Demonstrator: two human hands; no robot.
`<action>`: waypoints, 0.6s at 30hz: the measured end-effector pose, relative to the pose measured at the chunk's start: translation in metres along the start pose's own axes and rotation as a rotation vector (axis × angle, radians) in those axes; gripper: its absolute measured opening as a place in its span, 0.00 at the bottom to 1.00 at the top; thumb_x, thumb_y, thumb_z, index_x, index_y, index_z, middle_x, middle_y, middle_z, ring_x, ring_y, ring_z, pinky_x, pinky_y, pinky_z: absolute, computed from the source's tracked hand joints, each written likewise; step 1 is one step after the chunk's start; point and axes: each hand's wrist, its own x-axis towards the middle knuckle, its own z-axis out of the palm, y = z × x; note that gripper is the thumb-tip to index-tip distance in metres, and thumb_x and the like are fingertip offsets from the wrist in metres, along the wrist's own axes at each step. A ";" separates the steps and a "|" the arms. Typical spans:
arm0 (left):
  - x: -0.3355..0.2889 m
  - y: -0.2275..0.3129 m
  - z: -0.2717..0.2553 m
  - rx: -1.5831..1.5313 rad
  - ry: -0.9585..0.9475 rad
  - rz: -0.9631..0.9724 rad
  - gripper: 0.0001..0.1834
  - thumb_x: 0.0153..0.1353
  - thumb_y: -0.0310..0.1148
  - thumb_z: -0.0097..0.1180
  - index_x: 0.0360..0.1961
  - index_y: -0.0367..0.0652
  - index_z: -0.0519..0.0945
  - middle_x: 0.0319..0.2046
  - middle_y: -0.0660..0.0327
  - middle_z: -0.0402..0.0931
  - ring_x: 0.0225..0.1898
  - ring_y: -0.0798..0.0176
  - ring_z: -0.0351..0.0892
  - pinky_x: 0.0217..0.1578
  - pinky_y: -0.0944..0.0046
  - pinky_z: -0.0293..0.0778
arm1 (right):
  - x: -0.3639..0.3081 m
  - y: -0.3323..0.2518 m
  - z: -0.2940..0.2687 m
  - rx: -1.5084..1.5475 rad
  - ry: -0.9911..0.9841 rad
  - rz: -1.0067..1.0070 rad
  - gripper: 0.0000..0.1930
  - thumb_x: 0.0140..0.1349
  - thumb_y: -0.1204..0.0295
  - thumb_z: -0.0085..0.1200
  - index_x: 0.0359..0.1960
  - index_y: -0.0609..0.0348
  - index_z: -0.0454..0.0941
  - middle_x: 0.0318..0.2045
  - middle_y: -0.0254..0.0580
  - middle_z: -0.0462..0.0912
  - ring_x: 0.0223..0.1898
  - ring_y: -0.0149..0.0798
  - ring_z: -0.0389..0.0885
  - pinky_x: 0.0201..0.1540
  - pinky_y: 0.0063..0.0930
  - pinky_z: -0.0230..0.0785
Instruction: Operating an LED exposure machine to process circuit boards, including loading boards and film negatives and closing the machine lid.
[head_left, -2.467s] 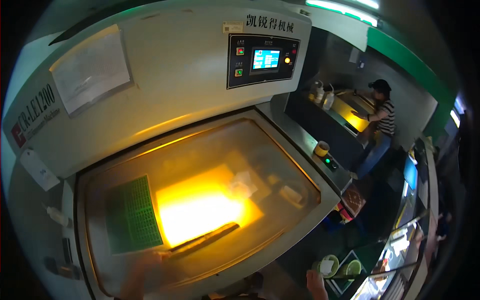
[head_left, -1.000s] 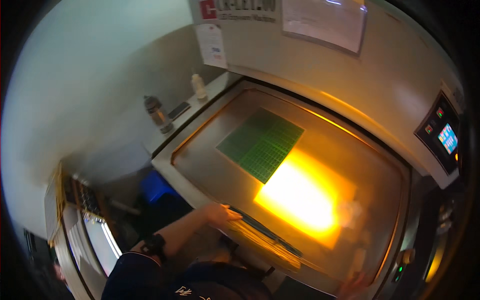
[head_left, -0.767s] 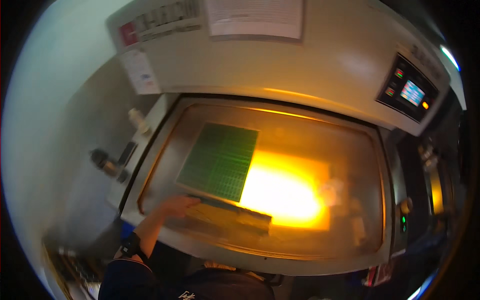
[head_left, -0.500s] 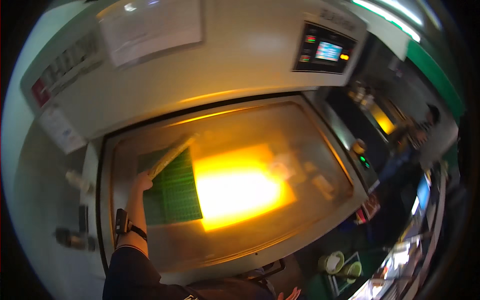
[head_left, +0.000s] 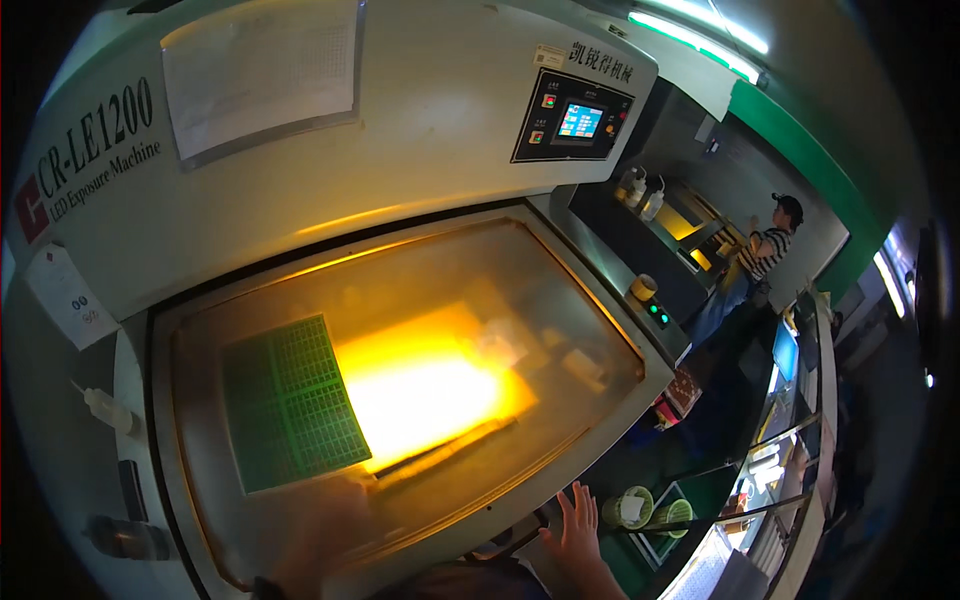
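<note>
Along the front of the exposure machine's tray (head_left: 608, 432), the blurred left hand (head_left: 335, 515) seems closed round the near end of a long scraper bar (head_left: 445, 448), how tightly I cannot tell; the right hand (head_left: 575, 530), fingers spread, holds nothing. A hard or slanted sweep could catch the nearby corner of the green gridded panel (head_left: 290, 405) and shift it. Unlike half a second ago, the bar no longer crosses the panel but borders the glowing yellow patch (head_left: 430, 395)

The machine's bed (head_left: 450, 272) carries 1 green gridded panel (head_left: 295, 402) beside a yellow glow (head_left: 430, 390).
</note>
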 end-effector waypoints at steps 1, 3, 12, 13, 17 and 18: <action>-0.009 -0.009 0.033 0.039 -0.055 -0.055 0.36 0.52 0.39 0.54 0.67 0.52 0.69 0.54 0.50 0.79 0.54 0.48 0.79 0.54 0.51 0.75 | 0.013 -0.007 -0.010 0.034 -0.088 -0.090 0.38 0.55 0.56 0.62 0.67 0.54 0.63 0.70 0.53 0.59 0.72 0.53 0.54 0.72 0.56 0.44; -0.016 -0.016 0.076 0.075 -0.109 -0.116 0.35 0.52 0.37 0.53 0.66 0.54 0.71 0.54 0.52 0.79 0.55 0.48 0.78 0.56 0.52 0.73 | 0.043 -0.016 -0.019 0.069 -0.178 -0.187 0.38 0.54 0.60 0.63 0.67 0.53 0.63 0.71 0.54 0.55 0.74 0.57 0.50 0.72 0.57 0.42; -0.016 0.023 0.082 0.099 -0.131 -0.275 0.36 0.57 0.41 0.51 0.70 0.59 0.63 0.65 0.57 0.69 0.62 0.53 0.73 0.60 0.48 0.70 | 0.183 -0.024 0.094 -0.147 -0.779 -0.776 0.27 0.62 0.60 0.52 0.66 0.35 0.68 0.63 0.30 0.74 0.62 0.44 0.73 0.62 0.45 0.64; -0.013 0.005 0.108 0.104 0.054 -0.273 0.36 0.57 0.41 0.53 0.70 0.59 0.64 0.66 0.58 0.68 0.63 0.49 0.71 0.60 0.45 0.69 | 0.188 -0.029 0.098 -0.101 -0.565 -0.901 0.27 0.62 0.59 0.52 0.65 0.33 0.68 0.63 0.29 0.74 0.61 0.44 0.74 0.61 0.45 0.65; -0.016 0.011 0.152 0.351 0.463 -0.350 0.38 0.56 0.43 0.60 0.69 0.59 0.63 0.70 0.67 0.62 0.65 0.31 0.64 0.56 0.29 0.63 | 0.177 -0.017 0.114 0.003 -0.210 -1.049 0.26 0.62 0.62 0.52 0.65 0.33 0.69 0.63 0.30 0.74 0.61 0.45 0.74 0.62 0.49 0.64; -0.019 0.031 0.148 0.343 0.473 -0.384 0.38 0.56 0.43 0.60 0.69 0.59 0.63 0.70 0.67 0.62 0.65 0.31 0.64 0.56 0.29 0.63 | 0.176 -0.010 0.121 0.030 -0.118 -1.047 0.26 0.62 0.61 0.53 0.64 0.34 0.69 0.63 0.30 0.74 0.61 0.45 0.74 0.62 0.51 0.63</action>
